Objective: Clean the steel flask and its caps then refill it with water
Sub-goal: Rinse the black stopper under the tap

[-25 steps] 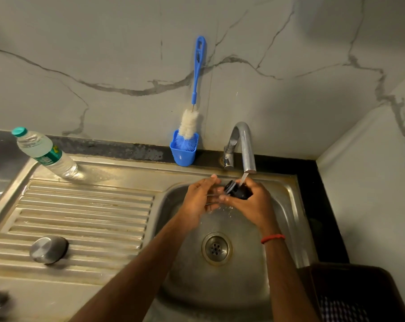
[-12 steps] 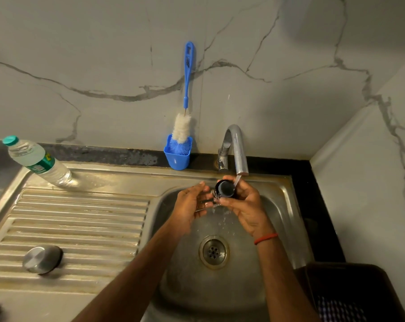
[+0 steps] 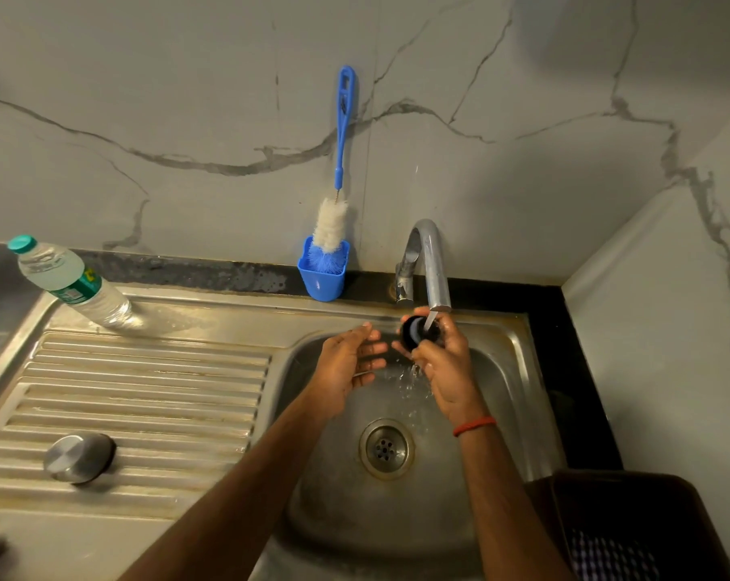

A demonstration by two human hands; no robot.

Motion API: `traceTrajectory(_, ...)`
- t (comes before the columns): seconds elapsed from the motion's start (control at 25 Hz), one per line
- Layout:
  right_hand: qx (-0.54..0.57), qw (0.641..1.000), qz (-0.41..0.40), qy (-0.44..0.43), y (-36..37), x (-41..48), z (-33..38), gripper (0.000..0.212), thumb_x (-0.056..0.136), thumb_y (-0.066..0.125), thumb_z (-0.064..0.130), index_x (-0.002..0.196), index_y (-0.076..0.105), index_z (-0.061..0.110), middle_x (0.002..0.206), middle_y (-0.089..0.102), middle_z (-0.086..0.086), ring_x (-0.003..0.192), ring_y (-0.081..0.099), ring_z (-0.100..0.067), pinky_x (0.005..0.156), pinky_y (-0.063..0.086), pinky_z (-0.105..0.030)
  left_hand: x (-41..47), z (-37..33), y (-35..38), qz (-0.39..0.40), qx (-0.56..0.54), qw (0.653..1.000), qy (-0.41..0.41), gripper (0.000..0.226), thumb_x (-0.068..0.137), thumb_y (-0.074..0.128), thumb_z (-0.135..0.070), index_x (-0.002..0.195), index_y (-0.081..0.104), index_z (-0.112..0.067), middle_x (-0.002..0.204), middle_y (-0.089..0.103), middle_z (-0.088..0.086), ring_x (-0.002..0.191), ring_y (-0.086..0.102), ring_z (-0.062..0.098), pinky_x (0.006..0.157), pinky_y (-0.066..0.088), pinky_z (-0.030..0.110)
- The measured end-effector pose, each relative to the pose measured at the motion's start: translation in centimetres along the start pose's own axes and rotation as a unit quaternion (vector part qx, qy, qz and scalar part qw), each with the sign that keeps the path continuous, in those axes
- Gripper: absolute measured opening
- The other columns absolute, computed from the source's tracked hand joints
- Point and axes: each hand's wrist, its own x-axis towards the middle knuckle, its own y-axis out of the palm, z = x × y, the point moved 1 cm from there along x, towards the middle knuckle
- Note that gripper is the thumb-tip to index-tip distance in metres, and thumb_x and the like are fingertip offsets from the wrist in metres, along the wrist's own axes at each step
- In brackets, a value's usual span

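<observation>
Sideways, right hand's black cap catches water

Dim, warm light leaves the marble wall grey, with a soft shadow across its upper right. Dull golden glare streaks the steel drainboard and the tap. Wide-angle distortion bends the edges, and the lower left corner is blurred.

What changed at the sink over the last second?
The left hand let go of the black cap and drew back leftward, fingers open. The right hand alone now holds the cap under the tap stream. The steel lid on the drainboard, the water bottle and the bottle brush stayed put.
</observation>
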Motion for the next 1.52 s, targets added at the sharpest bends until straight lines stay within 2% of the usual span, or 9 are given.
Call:
traceTrajectory(0.08,-0.015,1.000,0.000,-0.005,0.3,-0.3,-0.1,0.046,0.083,0.048,-0.015,0.116,0.064,0.012,0.123,0.064,-0.015,0.116,0.062,-0.029,0.089,0.058,-0.047,0.0,0.0,0.2,0.007,0.002,1.000,0.001,0.034,0.100,0.056,-0.042,0.111,0.072,-0.014,0.107,0.076,0.011,0.092,0.070,0.024,0.087,0.052,0.040)
traceTrajectory(0.2,0.078,0.997,-0.013,0.024,-0.2,-1.0,-0.3,0.052,0.086,0.034,-0.020,0.117,0.061,0.012,0.117,0.067,-0.016,0.108,0.065,-0.031,0.084,0.059,-0.045,0.0,-0.2,0.3,0.004,-0.005,1.000,0.002,0.032,0.099,0.057,-0.041,0.109,0.072,-0.014,0.107,0.076,0.011,0.091,0.070,0.025,0.084,0.052,0.039)
traceTrajectory(0.28,0.101,0.994,0.011,0.027,-0.6,-1.5,-0.6,0.046,0.082,0.037,-0.014,0.114,0.059,0.012,0.115,0.067,-0.016,0.109,0.065,-0.031,0.088,0.057,-0.047,0.2,-0.3,0.2,-0.003,-0.002,1.000,0.001,0.029,0.099,0.058,-0.041,0.105,0.072,-0.016,0.106,0.077,0.010,0.091,0.071,0.025,0.084,0.052,0.039)
traceTrajectory(0.52,-0.022,0.999,-0.024,-0.032,-0.9,-1.8,-1.6,0.039,0.072,0.051,-0.011,0.100,0.058,0.014,0.115,0.066,-0.013,0.116,0.063,-0.028,0.096,0.054,-0.049,0.3,-0.1,0.1,-0.011,0.001,1.000,-0.010,0.030,0.098,0.059,-0.043,0.105,0.073,-0.017,0.102,0.078,0.005,0.091,0.071,0.022,0.089,0.053,0.041)
traceTrajectory(0.84,-0.184,0.980,-0.045,-0.058,0.1,-2.0,-1.2,0.041,0.075,0.065,-0.014,0.099,0.059,0.019,0.102,0.068,0.003,0.097,0.065,-0.007,0.077,0.054,-0.020,0.1,-0.2,0.4,-0.008,0.005,1.000,-0.005,0.030,0.098,0.059,-0.043,0.105,0.074,-0.017,0.099,0.078,0.004,0.087,0.071,0.020,0.085,0.053,0.039)
traceTrajectory(1.08,-0.196,0.978,-0.040,-0.057,0.5,-1.8,-0.7,0.037,0.084,0.070,-0.002,0.111,0.063,0.023,0.102,0.068,0.011,0.097,0.066,0.002,0.072,0.055,-0.016,0.0,-0.3,0.7,0.001,0.010,1.000,0.000,0.033,0.099,0.058,-0.042,0.108,0.073,-0.015,0.091,0.077,0.002,0.081,0.071,0.016,0.081,0.053,0.036)
traceTrajectory(1.32,-0.212,0.974,-0.062,-0.054,0.4,-1.8,-0.7,0.039,0.083,0.076,0.009,0.114,0.063,0.028,0.102,0.069,0.017,0.097,0.063,0.010,0.075,0.052,-0.013,0.5,-1.4,1.3,0.018,0.026,0.998,0.050,0.031,0.099,0.058,-0.039,0.113,0.069,-0.013,0.105,0.076,0.009,0.088,0.071,0.018,0.076,0.055,0.032)
traceTrajectory(1.44,-0.253,0.966,-0.014,-0.057,0.5,-1.5,-1.1,0.041,0.079,0.080,0.009,0.109,0.065,0.032,0.102,0.070,0.014,0.099,0.065,0.003,0.083,0.055,-0.019,0.9,-2.5,2.1,0.035,0.046,0.996,0.071,0.025,0.101,0.055,-0.039,0.110,0.069,-0.021,0.101,0.075,-0.006,0.095,0.071,0.010,0.085,0.056,0.033)
traceTrajectory(1.52,-0.230,0.971,-0.060,-0.040,0.6,-0.9,-1.1,0.040,0.079,0.081,0.011,0.112,0.065,0.029,0.101,0.071,0.011,0.097,0.067,0.000,0.084,0.057,-0.024,1.1,-3.3,2.8,0.043,0.073,0.992,0.094,0.019,0.103,0.051,-0.038,0.107,0.067,-0.029,0.090,0.073,-0.018,0.086,0.067,-0.005,0.085,0.049,0.028)
